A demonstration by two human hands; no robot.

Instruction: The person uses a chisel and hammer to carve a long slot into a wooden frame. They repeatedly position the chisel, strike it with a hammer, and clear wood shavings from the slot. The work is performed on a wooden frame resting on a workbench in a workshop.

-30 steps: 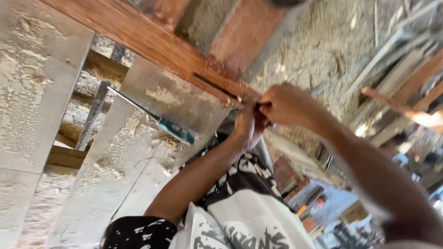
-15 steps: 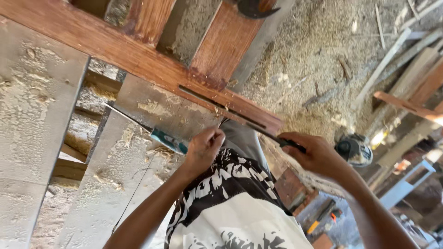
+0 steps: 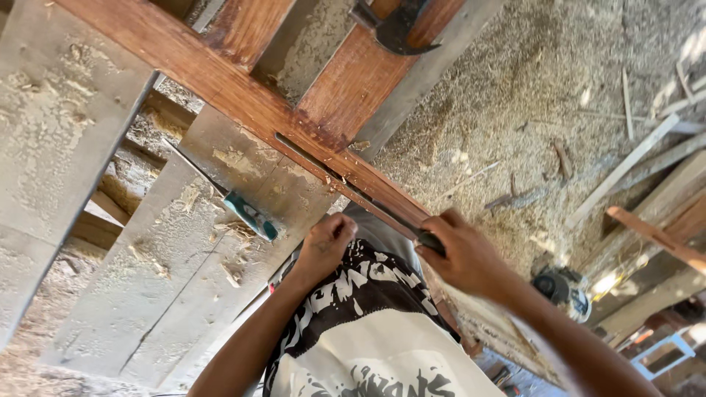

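Chisel (image 3: 382, 209) held by right hand (image 3: 460, 254) in reddish beam (image 3: 243, 99) slot

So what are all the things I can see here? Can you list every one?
Wooden frame: one, reddish-brown, across the grey boards, with a long slot cut in it.
Grey boards: several, dusty, under the frame.
Screwdriver: one, teal handle, lying on a grey board.
Hammer head: one, dark, top edge on the frame.
Thin dark tool: one, running along the slot.
Sawdust: pale, all over the ground on the right.
Power tool: one, dark, on the ground, right.
Shirt: black-and-white print.
Left hand: closed fist near the frame.
Right hand: gripping the thin dark tool's handle.
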